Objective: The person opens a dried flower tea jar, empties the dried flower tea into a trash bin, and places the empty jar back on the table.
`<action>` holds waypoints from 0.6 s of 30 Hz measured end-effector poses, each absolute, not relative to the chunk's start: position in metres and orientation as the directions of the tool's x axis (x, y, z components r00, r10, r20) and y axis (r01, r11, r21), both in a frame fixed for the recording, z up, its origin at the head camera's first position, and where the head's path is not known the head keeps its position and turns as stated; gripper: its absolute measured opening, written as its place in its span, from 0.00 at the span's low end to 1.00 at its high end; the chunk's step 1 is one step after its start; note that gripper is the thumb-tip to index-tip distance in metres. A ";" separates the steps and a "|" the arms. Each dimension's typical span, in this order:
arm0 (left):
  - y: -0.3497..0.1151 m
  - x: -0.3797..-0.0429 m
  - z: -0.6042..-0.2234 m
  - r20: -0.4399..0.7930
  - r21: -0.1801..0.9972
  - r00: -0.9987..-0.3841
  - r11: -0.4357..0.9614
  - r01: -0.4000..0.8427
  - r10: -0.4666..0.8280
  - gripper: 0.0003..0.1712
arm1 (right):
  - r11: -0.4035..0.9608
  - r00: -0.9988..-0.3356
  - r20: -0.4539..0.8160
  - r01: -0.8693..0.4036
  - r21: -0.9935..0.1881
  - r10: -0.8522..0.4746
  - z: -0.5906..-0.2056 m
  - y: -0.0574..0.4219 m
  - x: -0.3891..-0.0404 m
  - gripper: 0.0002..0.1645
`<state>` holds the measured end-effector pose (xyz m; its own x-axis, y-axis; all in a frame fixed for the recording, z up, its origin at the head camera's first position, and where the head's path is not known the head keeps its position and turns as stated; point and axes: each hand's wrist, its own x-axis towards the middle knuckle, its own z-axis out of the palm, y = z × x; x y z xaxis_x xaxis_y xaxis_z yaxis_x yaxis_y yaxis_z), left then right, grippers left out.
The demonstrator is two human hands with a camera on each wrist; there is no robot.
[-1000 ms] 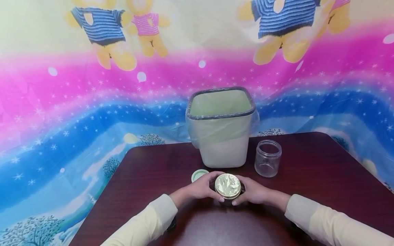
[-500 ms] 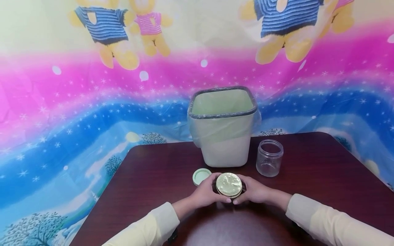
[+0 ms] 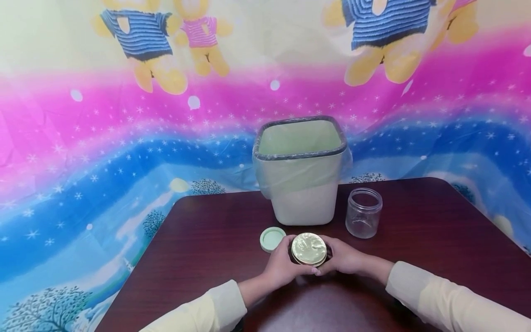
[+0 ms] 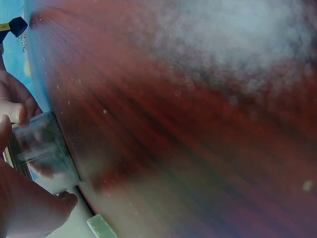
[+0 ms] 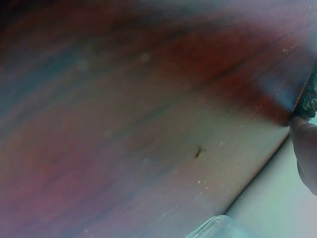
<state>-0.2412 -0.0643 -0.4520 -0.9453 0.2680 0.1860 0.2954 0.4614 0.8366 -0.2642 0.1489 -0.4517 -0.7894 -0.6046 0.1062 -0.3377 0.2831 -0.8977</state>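
Observation:
In the head view both hands hold a jar [image 3: 309, 249] with a shiny gold foil seal on top, near the middle of the table. My left hand [image 3: 284, 265] curls round its left side, and my right hand [image 3: 346, 256] grips its right side. The thumbs meet at the front, below the foil. The left wrist view shows the jar's clear wall [image 4: 47, 156] between the hands. A pale green round lid [image 3: 272, 240] lies just behind my left hand. In the right wrist view only a bit of fingers [image 5: 306, 153] appears at the right edge.
A white bin [image 3: 304, 198] lined with a clear bag stands behind the hands. To its right is an uncovered clear jar [image 3: 364, 216]. All sit on a dark red-brown table [image 3: 215, 230], with a printed cloth [image 3: 124, 152] hanging behind it.
My left hand has shifted slightly, its thumb sliding right to meet the right thumb. More of the green lid shows. The right hand keeps its grip, and the view has shifted slightly.

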 end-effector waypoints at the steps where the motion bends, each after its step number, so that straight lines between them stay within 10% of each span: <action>1: -0.064 -0.241 -0.452 0.194 0.832 -0.944 0.464 0.303 0.267 0.52 | 0.281 -0.789 0.104 -0.334 -0.900 -0.605 -0.452 0.149 -0.264 0.51; 18: -0.070 -0.249 -0.449 0.174 0.832 -0.907 0.436 0.344 0.385 0.58 | 0.267 -0.794 0.114 -0.330 -0.905 -0.597 -0.455 0.150 -0.265 0.51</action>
